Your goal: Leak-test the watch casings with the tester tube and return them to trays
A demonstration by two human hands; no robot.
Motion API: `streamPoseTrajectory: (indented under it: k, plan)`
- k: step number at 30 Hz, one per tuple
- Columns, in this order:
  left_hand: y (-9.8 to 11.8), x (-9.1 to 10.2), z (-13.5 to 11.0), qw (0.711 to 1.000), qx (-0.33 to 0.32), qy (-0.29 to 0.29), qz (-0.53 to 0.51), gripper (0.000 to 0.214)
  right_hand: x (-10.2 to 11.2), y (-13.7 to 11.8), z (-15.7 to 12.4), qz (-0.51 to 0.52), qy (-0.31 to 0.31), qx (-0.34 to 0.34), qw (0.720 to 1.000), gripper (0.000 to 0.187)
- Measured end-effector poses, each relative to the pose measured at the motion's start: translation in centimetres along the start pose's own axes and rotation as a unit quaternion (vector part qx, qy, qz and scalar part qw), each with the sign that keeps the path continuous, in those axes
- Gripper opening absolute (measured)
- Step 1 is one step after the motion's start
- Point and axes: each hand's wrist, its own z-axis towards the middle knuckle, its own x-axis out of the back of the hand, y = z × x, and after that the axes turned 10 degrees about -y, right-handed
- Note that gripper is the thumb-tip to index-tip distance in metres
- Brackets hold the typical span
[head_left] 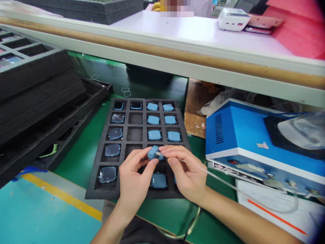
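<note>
Evidently both hands at close work, seen from the head view. Left hand (134,167): thumb and fingers pinching a blue watch case (152,153), held up over the lower middle of a black foam tray (101,194). Right hand (189,174): thumb and fingers pinching the end of a thin pale line (215,176), cable or tube, cannot tell which. Its pale tip (158,154) meets the near side of the held case; whether seated in it, cannot tell. The line runs over the right wrist and loops toward the front of a blue machine (241,135), at right.

Tray lies on a green tabletop (76,135), divided into compartments, four columns. Left column: five dark-screened watches (112,149), face up. A similar one (136,105) tops the second column. Third and fourth columns: blue cases with backs up (154,135); the lower ones partly covered by the hands.

Far left: stacked foam trays (35,91), a pale green strip (49,151) at a lower one. Right, below the machine: white sheets (254,217) with an orange-red stick (276,216) across them. Beyond: a raised white shelf (165,34) bearing a white device (233,20).
</note>
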Motion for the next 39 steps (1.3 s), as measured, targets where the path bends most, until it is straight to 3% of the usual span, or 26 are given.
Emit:
streamPoseTrajectory:
  k: [39]
  plan:
    - [-0.22,0.21,0.35,0.999,-0.028,0.007,0.023,0.022,0.01,0.13,0.62,0.019,-0.013,0.01,1.0,0.017]
